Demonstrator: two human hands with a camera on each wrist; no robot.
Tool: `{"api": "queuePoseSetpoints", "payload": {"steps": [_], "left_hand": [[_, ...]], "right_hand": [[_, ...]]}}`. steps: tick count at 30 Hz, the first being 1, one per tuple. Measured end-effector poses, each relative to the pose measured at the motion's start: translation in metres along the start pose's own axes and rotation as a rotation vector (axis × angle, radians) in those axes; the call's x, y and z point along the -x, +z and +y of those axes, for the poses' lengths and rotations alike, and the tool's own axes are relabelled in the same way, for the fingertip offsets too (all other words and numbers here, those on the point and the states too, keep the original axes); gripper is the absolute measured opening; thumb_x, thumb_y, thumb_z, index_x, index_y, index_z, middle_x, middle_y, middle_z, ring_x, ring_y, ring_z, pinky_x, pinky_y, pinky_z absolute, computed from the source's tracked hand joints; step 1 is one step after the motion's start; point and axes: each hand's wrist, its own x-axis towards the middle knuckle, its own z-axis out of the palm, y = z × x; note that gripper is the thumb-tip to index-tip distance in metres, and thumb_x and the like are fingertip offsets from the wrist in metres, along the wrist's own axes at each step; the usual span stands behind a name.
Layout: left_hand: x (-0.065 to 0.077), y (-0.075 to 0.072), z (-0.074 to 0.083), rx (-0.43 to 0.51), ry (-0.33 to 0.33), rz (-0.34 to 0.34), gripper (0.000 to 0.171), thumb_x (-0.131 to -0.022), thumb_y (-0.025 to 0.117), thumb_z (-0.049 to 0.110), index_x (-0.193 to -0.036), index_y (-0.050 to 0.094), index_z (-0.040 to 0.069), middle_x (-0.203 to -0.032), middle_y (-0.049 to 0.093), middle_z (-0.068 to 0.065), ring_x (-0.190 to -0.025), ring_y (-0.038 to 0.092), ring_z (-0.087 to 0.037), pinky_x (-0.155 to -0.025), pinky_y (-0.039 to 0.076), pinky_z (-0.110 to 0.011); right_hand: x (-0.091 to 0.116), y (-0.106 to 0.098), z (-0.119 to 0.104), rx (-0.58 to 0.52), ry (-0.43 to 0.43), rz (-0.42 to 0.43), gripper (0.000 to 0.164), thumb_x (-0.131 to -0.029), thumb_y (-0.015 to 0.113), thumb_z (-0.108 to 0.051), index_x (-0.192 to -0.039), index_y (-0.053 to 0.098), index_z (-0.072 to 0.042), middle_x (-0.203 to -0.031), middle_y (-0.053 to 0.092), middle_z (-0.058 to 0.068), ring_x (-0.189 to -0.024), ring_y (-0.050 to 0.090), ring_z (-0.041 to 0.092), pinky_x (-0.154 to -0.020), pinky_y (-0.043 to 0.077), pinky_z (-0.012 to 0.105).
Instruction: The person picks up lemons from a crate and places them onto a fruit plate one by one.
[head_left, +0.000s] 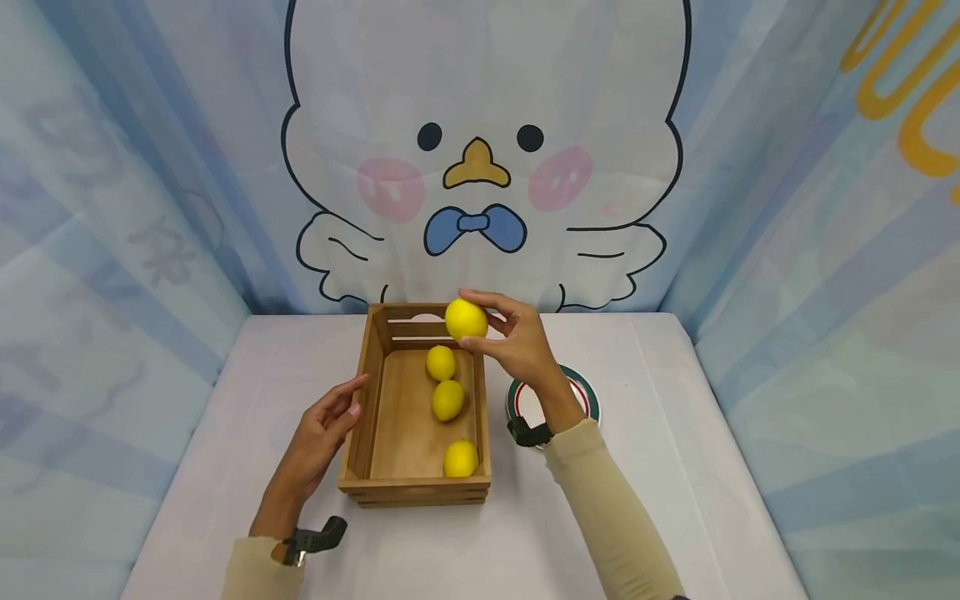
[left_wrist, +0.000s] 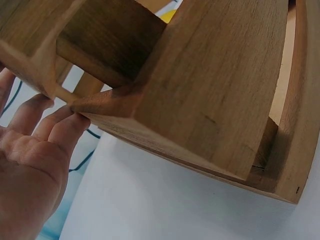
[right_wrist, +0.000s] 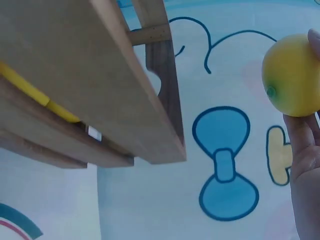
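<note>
My right hand [head_left: 519, 337] pinches a yellow lemon [head_left: 466, 320] between thumb and fingers, above the far right corner of a wooden slatted crate [head_left: 414, 482]. That lemon [right_wrist: 292, 75] shows its greenish tip in the right wrist view. Inside the crate, along its right half, lie three more lemons: one far [head_left: 440, 363], one in the middle [head_left: 447, 400] and one in the near right corner [head_left: 461, 458]. Against the crate's left side rests my left hand [head_left: 318, 437], its fingers extended. In the left wrist view its fingertips touch the crate's wooden slats [left_wrist: 200, 90].
To the right of the crate, a round plate [head_left: 592, 400] with a green rim and a red ring is partly covered by my right forearm. A white cloth covers the table [head_left: 660, 492]. Printed curtains [head_left: 480, 83] enclose the back and both sides.
</note>
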Motion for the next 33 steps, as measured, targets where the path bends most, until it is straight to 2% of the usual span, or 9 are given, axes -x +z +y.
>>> {"api": "queuePoseSetpoints", "payload": {"steps": [4, 9, 15, 33], "left_hand": [[0.000, 0.000, -0.001, -0.003, -0.004, 0.002, 0.055, -0.112, 0.056, 0.027, -0.165, 0.040, 0.019, -0.178, 0.022, -0.007, -0.166, 0.013, -0.039, -0.126, 0.018, -0.075], [-0.001, 0.001, -0.002, 0.000, -0.014, 0.004, 0.056, -0.112, 0.056, 0.028, -0.165, 0.040, 0.020, -0.178, 0.022, -0.007, -0.166, 0.013, -0.039, -0.125, 0.018, -0.076], [-0.001, 0.000, -0.001, -0.010, -0.021, 0.007, 0.056, -0.112, 0.057, 0.030, -0.164, 0.041, 0.021, -0.178, 0.022, -0.007, -0.166, 0.013, -0.040, -0.125, 0.018, -0.076], [0.001, 0.000, 0.002, -0.016, -0.021, 0.007, 0.057, -0.112, 0.056, 0.029, -0.165, 0.039, 0.019, -0.178, 0.022, -0.008, -0.166, 0.013, -0.041, -0.124, 0.016, -0.078]], "right_hand": [[0.007, -0.008, 0.003, -0.014, -0.002, 0.030, 0.061, -0.083, 0.085, 0.009, -0.140, 0.067, -0.003, -0.148, 0.065, 0.017, -0.142, 0.058, 0.024, -0.118, 0.049, 0.035], [0.017, -0.017, 0.008, -0.022, -0.024, 0.071, 0.061, -0.081, 0.085, 0.013, -0.138, 0.067, 0.001, -0.146, 0.064, 0.022, -0.140, 0.059, 0.025, -0.116, 0.051, 0.034], [0.027, -0.028, 0.013, -0.040, -0.007, 0.118, 0.063, -0.079, 0.084, 0.018, -0.138, 0.066, 0.006, -0.147, 0.062, 0.028, -0.140, 0.060, 0.024, -0.114, 0.052, 0.032], [0.058, -0.058, 0.028, -0.014, 0.034, 0.243, 0.062, -0.082, 0.082, 0.015, -0.140, 0.065, 0.003, -0.149, 0.060, 0.025, -0.137, 0.061, 0.027, -0.109, 0.054, 0.030]]}}
